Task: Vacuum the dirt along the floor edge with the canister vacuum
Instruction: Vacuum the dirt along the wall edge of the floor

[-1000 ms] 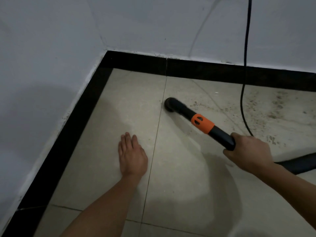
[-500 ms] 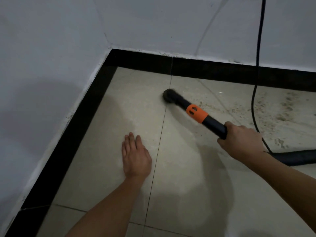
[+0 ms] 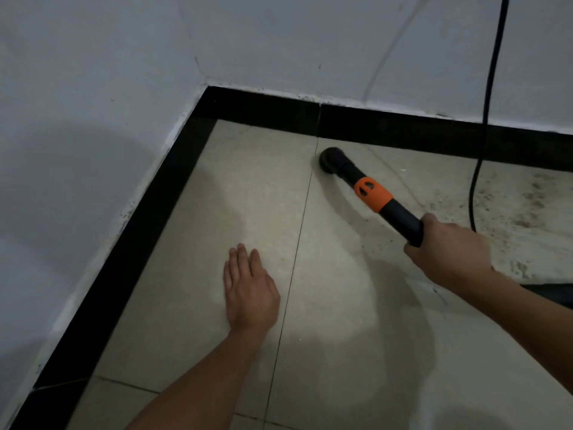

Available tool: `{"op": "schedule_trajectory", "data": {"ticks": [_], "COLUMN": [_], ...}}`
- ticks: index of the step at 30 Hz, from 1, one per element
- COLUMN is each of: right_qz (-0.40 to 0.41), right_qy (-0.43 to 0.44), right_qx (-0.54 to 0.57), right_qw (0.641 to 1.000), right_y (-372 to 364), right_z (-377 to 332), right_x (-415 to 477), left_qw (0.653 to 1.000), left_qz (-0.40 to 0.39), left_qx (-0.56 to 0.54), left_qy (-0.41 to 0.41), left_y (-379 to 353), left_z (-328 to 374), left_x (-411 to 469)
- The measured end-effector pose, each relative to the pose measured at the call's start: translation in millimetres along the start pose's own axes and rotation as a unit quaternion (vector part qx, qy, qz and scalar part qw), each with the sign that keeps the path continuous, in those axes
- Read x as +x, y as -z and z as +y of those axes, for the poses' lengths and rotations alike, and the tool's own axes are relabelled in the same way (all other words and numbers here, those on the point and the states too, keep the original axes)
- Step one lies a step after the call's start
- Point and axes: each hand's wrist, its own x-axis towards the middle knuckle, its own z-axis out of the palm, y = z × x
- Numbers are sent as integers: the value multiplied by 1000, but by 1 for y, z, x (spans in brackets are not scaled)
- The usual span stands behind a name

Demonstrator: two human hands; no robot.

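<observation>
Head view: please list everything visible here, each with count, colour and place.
vacuum wand: one, black with orange collar, slanting from right hand toward corner
nozzle: one, black, on floor near back skirting
hose: one, black, right edge
cord: one, black, hanging down back wall to floor
dirt: scattered patch, dark, floor at right
floor tiles: several, beige
skirting: two strips, black, wall bases
walls: two, white, meeting at corner
left hand: one, flat on floor
right hand: one, grips vacuum wand
</observation>
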Motion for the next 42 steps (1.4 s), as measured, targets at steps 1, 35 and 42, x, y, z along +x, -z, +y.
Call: {"op": "schedule_trajectory", "data": {"ticks": [1, 35, 42], "right_qz": [0, -222, -264], "right_qy": [14, -203, -145], "right_qx": [-2, 350, 334], "right_qw": [1000, 887, 893], "right_y": [2, 54, 41], "right_z": [-6, 144, 142], "right_x": [4, -58, -91], "left_qw": [1000, 999, 999], "left_qz": [-2, 15, 18], "left_qx": [2, -26, -28], "left_qy": [0, -22, -19], "left_y": [0, 4, 5], "left_z": [0, -2, -1], "left_x": [0, -2, -2]}}
